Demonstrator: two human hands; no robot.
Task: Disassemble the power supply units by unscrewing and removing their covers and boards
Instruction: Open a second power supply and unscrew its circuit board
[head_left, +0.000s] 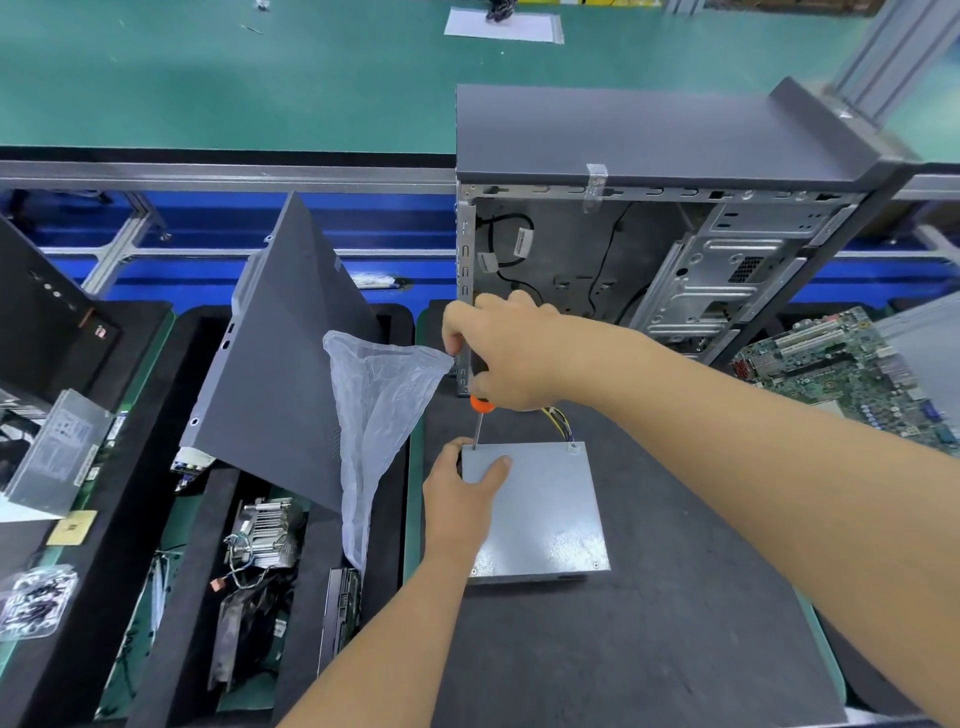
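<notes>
A grey metal power supply unit (540, 514) lies flat on the dark mat (649, 649), its coloured wires (556, 415) coming out at the far side. My left hand (460, 493) grips its far left corner, thumb on the lid. My right hand (506, 358) holds a screwdriver (480, 415) with an orange collar upright, and the tip sits on the screw at that far left corner. The same hand also pinches a clear plastic bag (374, 415), which hangs to the left.
An open computer case (649, 249) stands behind the unit. A green motherboard (841, 369) lies at the right. A loose grey side panel (275, 364) leans over a tray with a heatsink (265, 530). Another power supply (52, 457) and a bag of screws (36, 597) sit at the left.
</notes>
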